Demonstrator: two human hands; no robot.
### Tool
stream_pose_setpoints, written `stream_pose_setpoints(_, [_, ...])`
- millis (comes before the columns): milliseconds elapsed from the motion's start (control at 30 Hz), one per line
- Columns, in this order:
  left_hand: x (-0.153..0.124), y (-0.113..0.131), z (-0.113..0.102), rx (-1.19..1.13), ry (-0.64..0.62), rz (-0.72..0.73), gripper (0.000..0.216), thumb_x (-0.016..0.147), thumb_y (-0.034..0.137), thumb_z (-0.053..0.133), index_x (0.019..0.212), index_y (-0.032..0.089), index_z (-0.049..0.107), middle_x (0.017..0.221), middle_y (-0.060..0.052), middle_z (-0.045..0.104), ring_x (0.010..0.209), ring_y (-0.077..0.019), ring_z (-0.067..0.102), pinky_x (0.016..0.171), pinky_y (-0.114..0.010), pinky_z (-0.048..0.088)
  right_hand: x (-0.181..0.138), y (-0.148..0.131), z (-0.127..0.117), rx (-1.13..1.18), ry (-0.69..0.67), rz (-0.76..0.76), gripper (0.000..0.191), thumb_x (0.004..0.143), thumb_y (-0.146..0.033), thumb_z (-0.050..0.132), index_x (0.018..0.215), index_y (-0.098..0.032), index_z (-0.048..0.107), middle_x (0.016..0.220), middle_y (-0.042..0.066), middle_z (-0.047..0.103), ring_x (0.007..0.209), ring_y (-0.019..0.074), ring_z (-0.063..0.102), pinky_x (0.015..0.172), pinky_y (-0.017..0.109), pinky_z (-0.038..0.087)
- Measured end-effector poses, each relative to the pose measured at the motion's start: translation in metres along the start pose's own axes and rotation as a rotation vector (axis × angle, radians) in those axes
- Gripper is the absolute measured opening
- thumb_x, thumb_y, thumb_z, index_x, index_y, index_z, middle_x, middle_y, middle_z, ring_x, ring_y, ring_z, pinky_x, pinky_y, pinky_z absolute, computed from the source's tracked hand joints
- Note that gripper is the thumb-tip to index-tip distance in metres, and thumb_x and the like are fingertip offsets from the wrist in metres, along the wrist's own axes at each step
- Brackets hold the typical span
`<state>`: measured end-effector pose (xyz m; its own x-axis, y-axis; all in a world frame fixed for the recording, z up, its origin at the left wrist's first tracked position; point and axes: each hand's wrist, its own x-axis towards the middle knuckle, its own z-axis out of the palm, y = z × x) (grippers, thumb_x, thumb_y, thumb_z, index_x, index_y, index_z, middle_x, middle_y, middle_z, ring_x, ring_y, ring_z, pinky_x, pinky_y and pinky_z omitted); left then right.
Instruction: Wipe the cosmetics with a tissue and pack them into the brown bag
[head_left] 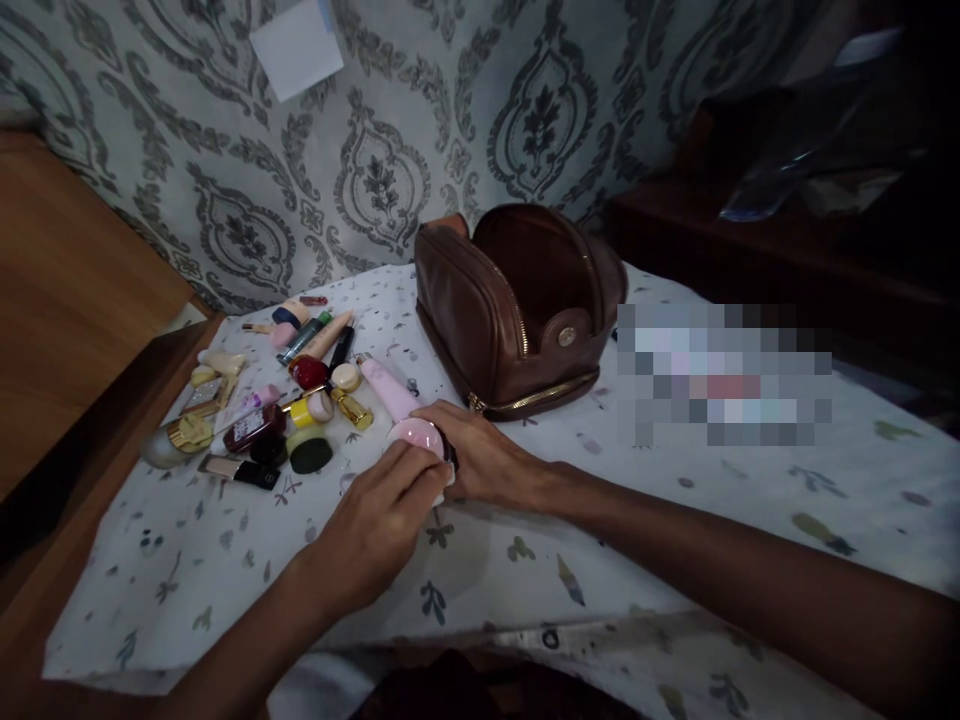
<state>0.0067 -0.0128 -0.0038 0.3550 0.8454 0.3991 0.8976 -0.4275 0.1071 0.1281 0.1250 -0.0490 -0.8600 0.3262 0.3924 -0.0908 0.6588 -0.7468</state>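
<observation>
Both of my hands meet above the cloth, just in front of the brown bag (pixel 465 300). Between them is a round, glossy pink compact (pixel 417 433) with a dark edge on its right side. My right hand (pixel 484 455) grips it from the right. The fingers of my left hand (pixel 390 515) are curled over its near side, and a small whitish bit, which I cannot make out, shows beneath them. A pink squeeze tube (pixel 386 388) lies just beyond the compact. The bag stands with its top unzipped and its flap raised.
Left of my hands lies a cluster of cosmetics, among them a dark red bottle (pixel 255 430), a dark-lidded jar (pixel 310 452) and a gold-capped bottle (pixel 187 435). A patterned white cloth (pixel 510 570) covers the table. Wooden furniture (pixel 75 280) borders the left; a blurred-out patch is at right.
</observation>
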Motion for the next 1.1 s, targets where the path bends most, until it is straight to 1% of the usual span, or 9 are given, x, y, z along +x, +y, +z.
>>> stream_pose_setpoints(133, [0.014,-0.008,0.000,0.017,0.033,-0.034,0.028,0.091,0.001,0.040,0.108,0.010,0.062,0.100,-0.011,0.063,0.096,-0.0224,0.056,0.083,-0.038,0.056,-0.002,0.001,0.003,-0.008,0.023,-0.035,0.047,0.069,-0.016,0.075,0.108,-0.018,0.050,0.105,0.007,0.057,0.095,0.0225,0.058,0.082,0.037,0.049])
stream_pose_setpoints(267, [0.016,-0.025,0.000,0.032,0.038,-0.102,0.032,0.089,0.001,0.040,0.109,0.011,0.063,0.102,-0.010,0.063,0.095,-0.0226,0.057,0.083,-0.038,0.054,-0.002,0.001,0.003,-0.032,0.033,-0.004,0.048,0.066,-0.020,0.079,0.105,-0.017,0.051,0.102,0.007,0.057,0.093,0.0227,0.059,0.080,0.037,0.049])
stream_pose_setpoints(467, [-0.008,-0.042,-0.002,0.070,0.034,-0.247,0.026,0.091,0.007,0.045,0.108,0.014,0.063,0.101,-0.009,0.063,0.092,-0.0225,0.059,0.080,-0.037,0.054,-0.001,-0.002,0.000,-0.019,0.022,0.031,0.053,0.062,-0.020,0.081,0.108,-0.018,0.054,0.105,0.006,0.057,0.095,0.0226,0.059,0.083,0.037,0.049])
stream_pose_setpoints(567, [-0.024,-0.039,-0.002,0.050,0.037,-0.262,0.026,0.093,0.009,0.044,0.112,0.015,0.062,0.104,-0.009,0.064,0.095,-0.0213,0.060,0.081,-0.035,0.054,-0.001,-0.004,0.000,-0.023,0.025,0.056,0.056,0.060,-0.022,0.081,0.109,-0.018,0.055,0.107,0.007,0.058,0.097,0.0237,0.059,0.084,0.038,0.049])
stream_pose_setpoints(667, [-0.036,-0.030,-0.002,0.024,0.061,-0.266,0.029,0.093,0.009,0.045,0.117,0.017,0.060,0.106,-0.009,0.064,0.098,-0.0203,0.061,0.083,-0.035,0.055,-0.001,-0.006,0.000,0.028,0.048,0.096,0.055,0.062,-0.023,0.078,0.111,-0.018,0.053,0.103,0.006,0.061,0.088,0.0208,0.060,0.077,0.034,0.049])
stream_pose_setpoints(767, [-0.040,-0.017,-0.004,-0.012,0.078,-0.238,0.031,0.092,0.007,0.046,0.119,0.017,0.059,0.106,-0.010,0.063,0.097,-0.0189,0.061,0.083,-0.032,0.055,-0.001,-0.008,-0.002,0.082,0.064,0.122,0.059,0.063,-0.024,0.077,0.115,-0.018,0.050,0.099,0.004,0.062,0.081,0.0185,0.060,0.072,0.032,0.049])
stream_pose_setpoints(833, [-0.038,-0.008,-0.007,-0.024,0.085,-0.204,0.034,0.091,0.004,0.045,0.121,0.016,0.057,0.106,-0.010,0.063,0.097,-0.0183,0.061,0.082,-0.030,0.055,-0.001,-0.008,-0.002,0.076,0.093,0.089,0.061,0.062,-0.023,0.077,0.116,-0.019,0.050,0.102,0.005,0.060,0.086,0.0198,0.059,0.076,0.033,0.048])
stream_pose_setpoints(933, [-0.032,0.003,-0.012,0.023,0.121,-0.108,0.037,0.090,-0.001,0.044,0.122,0.012,0.056,0.106,-0.012,0.063,0.098,-0.0198,0.059,0.085,-0.032,0.054,-0.001,-0.008,-0.003,0.048,0.124,0.001,0.060,0.062,-0.020,0.076,0.117,-0.020,0.051,0.106,0.006,0.056,0.094,0.0228,0.057,0.082,0.036,0.048])
stream_pose_setpoints(1100, [-0.020,0.012,-0.015,0.178,0.130,0.037,0.032,0.090,-0.001,0.045,0.119,0.006,0.057,0.102,-0.016,0.062,0.096,-0.0238,0.056,0.080,-0.036,0.055,-0.003,-0.008,-0.002,0.063,0.063,-0.074,0.060,0.067,-0.018,0.074,0.122,-0.019,0.050,0.107,0.008,0.052,0.100,0.0242,0.055,0.087,0.039,0.050])
